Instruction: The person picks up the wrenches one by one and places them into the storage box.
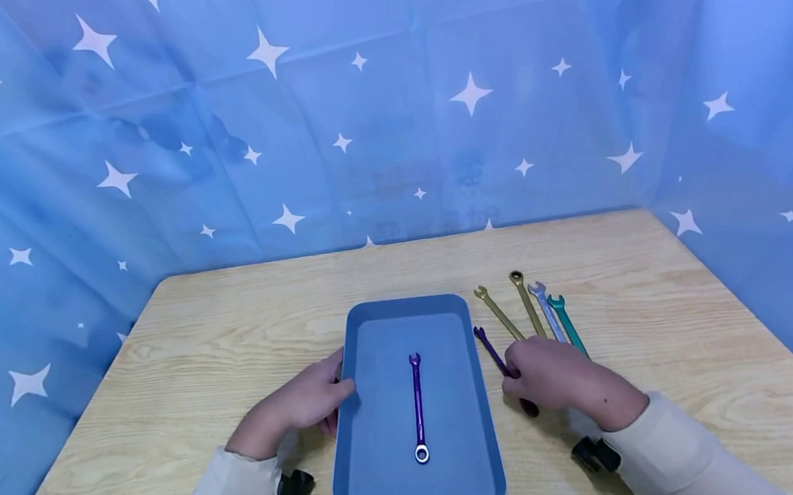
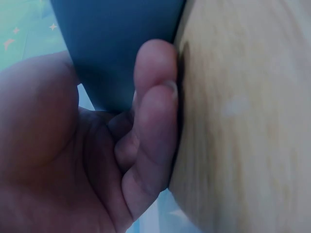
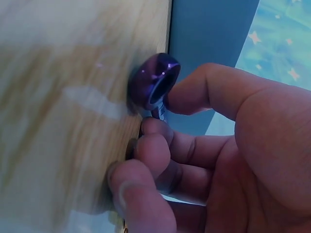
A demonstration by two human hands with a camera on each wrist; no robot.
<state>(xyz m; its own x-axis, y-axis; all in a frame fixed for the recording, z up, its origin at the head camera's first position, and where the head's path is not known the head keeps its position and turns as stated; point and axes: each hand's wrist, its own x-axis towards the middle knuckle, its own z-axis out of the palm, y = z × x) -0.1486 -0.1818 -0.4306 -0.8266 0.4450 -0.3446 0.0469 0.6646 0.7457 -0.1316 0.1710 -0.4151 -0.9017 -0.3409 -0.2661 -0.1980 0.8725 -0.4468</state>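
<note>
A blue tray (image 1: 385,437) stands upright on the table, with a purple combination wrench (image 1: 418,403) lying lengthwise inside it. My left hand (image 1: 310,394) grips the tray's left side, thumb over the rim and fingers outside against the wall. To the right of the tray, my right hand (image 1: 549,373) pinches a second, darker purple wrench (image 1: 492,351) at its shaft, between thumb and fingers. In the right wrist view, that wrench's ring end (image 3: 154,80) is close to the tabletop; whether it touches cannot be told. The fingers hide part of its shaft.
Beyond my right hand lie a gold wrench (image 1: 497,311), a bronze wrench (image 1: 529,307), a silver-blue wrench (image 1: 547,310) and a green wrench (image 1: 569,328), fanned out, their near ends partly hidden. A star-patterned blue curtain (image 1: 388,146) hangs behind the wooden table (image 1: 219,326).
</note>
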